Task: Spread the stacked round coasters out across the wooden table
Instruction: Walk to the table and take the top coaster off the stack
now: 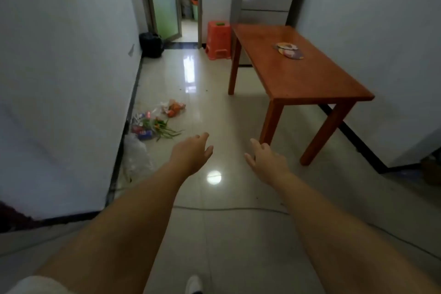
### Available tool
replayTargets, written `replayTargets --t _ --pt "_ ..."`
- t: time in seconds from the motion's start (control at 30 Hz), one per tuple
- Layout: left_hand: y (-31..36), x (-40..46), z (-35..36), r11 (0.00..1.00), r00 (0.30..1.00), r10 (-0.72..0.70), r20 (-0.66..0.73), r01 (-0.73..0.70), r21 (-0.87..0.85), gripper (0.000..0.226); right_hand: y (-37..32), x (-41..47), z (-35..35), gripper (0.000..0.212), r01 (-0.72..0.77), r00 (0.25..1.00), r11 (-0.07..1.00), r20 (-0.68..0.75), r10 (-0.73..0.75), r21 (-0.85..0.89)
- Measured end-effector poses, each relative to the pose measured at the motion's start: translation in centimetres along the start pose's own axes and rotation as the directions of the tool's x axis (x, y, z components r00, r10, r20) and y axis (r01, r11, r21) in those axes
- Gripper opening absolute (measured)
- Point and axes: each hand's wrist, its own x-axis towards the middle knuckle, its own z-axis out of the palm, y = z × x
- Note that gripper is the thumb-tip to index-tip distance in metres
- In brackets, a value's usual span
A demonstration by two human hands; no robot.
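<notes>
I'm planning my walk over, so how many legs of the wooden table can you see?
3: far-left leg, near-left leg, near-right leg. The fourth, far-right, is hidden behind the table.

Orange plastic stool (pixel 218 39) by the doorway, black bag (pixel 151 44) against the wall, scattered litter (pixel 157 120) on glossy tiles

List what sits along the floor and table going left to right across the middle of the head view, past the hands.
Black bag → scattered litter → orange stool → wooden table, with the coasters on it.
</notes>
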Motion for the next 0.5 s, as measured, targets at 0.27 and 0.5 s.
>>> replayTargets --t 0.27,0.5 --pt "-2.8 17.0 -2.4 0.999 0.999 0.046 -0.028 -0.047 -0.014 0.051 -0.6 15.3 -3.4 0.059 -0.135 0.991 0.99 0.009 0.135 0.034" --pt "-3.8 30.7 -2.8 0.991 0.993 0.113 -0.024 -0.111 0.081 0.047 1.9 27.8 -5.2 0.053 -0.202 0.978 0.979 0.055 0.201 0.013"
